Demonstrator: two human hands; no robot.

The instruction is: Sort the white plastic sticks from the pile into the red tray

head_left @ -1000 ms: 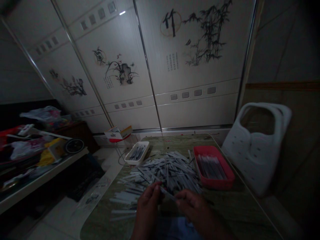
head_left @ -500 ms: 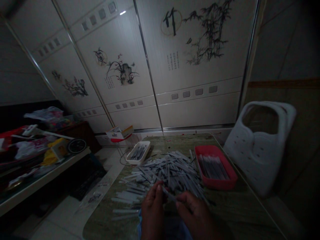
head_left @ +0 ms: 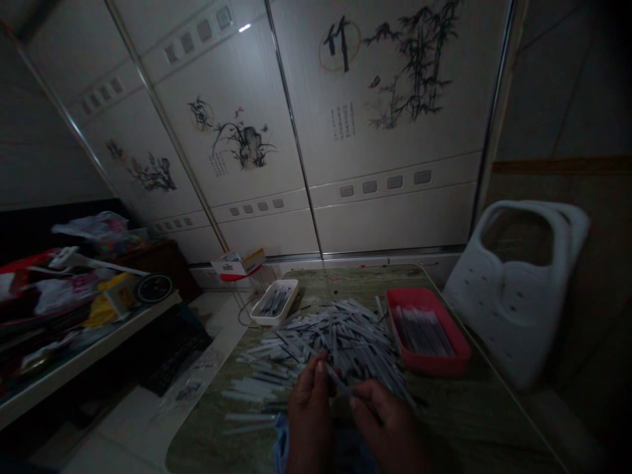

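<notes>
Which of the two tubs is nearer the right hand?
The red tub, right of the stick pile; the white tub stands farther off, at the pile's far left.

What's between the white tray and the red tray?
A messy pile of pale sticks lies between the white tray and the red tray, in the head view.

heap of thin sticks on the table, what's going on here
A person pinches one slim pale stick between the left hand and the right hand. Just beyond, the heap of thin sticks lies loose on the table. More thin pieces lie in the red tray on the right and the white tray at the far left. It is too dim to tell exactly what they are.
</notes>
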